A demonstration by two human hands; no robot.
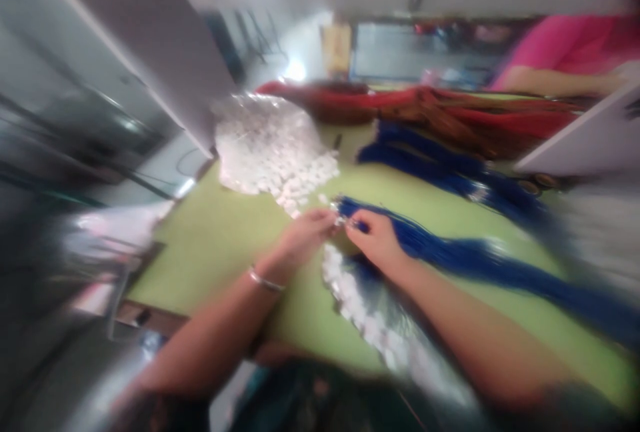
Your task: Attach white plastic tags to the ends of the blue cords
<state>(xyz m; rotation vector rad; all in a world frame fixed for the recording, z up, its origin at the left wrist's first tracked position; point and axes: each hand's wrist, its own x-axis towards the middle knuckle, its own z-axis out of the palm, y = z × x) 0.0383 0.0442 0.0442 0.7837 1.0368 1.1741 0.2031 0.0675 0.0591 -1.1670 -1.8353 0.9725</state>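
Observation:
My left hand (pixel 306 235), with a metal bangle (pixel 266 281) on its wrist, pinches a small white piece (pixel 339 221), blurred, that looks like a plastic connector. Close to its right, my right hand (pixel 376 240) is closed in a pinch on what appears to be the end of a blue wire. The fingertips of both hands almost meet. Just behind them lies a long bundle of blue wires (pixel 450 252), its ends near my fingers. In front of my hands runs a row of white pieces (pixel 357 305) beside clear plastic.
A clear bag (pixel 265 129) spills many white pieces onto the green tabletop (pixel 210 239). More blue wire bundles (pixel 425 159) and red-brown bundles (pixel 425 105) lie farther back. A person in a pink sleeve (pixel 560 49) sits at the back right. Grey panels flank the table.

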